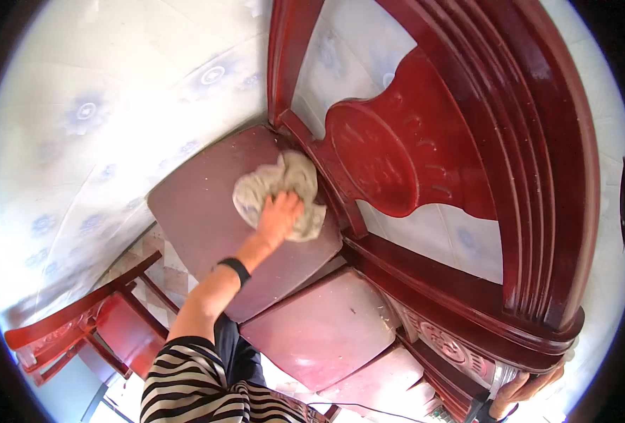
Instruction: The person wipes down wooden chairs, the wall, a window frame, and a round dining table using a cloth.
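My left hand [278, 217], with a black band on the wrist, presses a crumpled pale cloth [273, 182] against a chair's brownish-red wooden seat [206, 190]. Its fingers bend into the cloth near the seat's back edge. Above and to the right rises a glossy dark red chair back [411, 134] with a carved centre panel. At the lower right, my right hand [520, 390] curls its fingers around the end of the chair back's top rail; part of that hand is hidden behind the wood.
A second wooden seat [323, 328] lies just below the first, with another paler seat [376, 381] beyond it. At lower left stands another red chair [125, 324]. A white wall [129, 106] with blue flower patterns borders the seat. A thin dark cable [369, 409] runs along the bottom.
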A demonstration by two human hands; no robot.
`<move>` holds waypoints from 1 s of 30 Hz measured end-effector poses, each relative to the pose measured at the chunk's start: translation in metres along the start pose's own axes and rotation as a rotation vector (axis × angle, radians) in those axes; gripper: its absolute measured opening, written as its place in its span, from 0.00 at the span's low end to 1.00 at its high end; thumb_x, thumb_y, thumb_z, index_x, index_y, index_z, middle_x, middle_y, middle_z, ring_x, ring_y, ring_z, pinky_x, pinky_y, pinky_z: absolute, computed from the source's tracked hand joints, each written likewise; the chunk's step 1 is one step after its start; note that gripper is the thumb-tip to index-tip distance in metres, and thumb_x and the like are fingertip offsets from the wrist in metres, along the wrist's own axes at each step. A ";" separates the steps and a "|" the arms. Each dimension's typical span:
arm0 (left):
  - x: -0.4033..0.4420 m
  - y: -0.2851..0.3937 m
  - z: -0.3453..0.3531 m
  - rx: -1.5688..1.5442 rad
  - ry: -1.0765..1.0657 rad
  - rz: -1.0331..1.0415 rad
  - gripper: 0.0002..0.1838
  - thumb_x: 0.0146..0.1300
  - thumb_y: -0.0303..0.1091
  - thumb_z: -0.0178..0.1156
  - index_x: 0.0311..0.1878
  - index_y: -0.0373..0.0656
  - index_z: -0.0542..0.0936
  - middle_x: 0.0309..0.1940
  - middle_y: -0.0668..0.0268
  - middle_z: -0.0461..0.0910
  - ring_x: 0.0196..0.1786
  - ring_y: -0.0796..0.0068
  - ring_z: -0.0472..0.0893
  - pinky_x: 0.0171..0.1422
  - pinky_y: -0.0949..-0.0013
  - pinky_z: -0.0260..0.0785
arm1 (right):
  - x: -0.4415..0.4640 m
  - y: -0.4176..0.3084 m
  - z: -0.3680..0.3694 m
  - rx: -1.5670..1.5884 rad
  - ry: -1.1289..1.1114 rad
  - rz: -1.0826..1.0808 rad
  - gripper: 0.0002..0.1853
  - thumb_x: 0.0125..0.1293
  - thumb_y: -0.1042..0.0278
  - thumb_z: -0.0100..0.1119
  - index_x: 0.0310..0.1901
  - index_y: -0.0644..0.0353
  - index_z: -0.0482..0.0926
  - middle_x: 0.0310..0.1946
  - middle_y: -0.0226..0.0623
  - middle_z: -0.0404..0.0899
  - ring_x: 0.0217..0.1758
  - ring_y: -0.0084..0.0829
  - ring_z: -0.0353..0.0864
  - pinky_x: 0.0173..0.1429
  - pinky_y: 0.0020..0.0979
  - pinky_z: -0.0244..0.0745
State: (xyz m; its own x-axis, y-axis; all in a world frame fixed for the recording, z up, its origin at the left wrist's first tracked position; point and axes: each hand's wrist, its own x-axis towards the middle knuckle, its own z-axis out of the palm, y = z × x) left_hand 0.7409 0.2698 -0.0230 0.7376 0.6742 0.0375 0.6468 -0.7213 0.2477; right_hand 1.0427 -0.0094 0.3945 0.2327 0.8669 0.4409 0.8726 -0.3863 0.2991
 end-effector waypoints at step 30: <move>-0.085 0.095 0.013 0.003 -0.169 0.372 0.23 0.55 0.47 0.56 0.56 0.56 0.74 0.61 0.72 0.65 0.64 0.60 0.58 0.65 0.45 0.52 | 0.004 -0.009 -0.001 -0.051 -0.038 -0.017 0.38 0.67 0.39 0.38 0.64 0.68 0.58 0.54 0.60 0.63 0.53 0.54 0.63 0.56 0.55 0.55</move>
State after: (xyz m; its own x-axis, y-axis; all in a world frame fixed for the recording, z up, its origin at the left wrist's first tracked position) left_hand 0.7425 0.1419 -0.0153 0.9425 0.3322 -0.0361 0.3306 -0.9116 0.2444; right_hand 1.0353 -0.0030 0.3947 0.2351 0.8845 0.4030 0.8539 -0.3860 0.3490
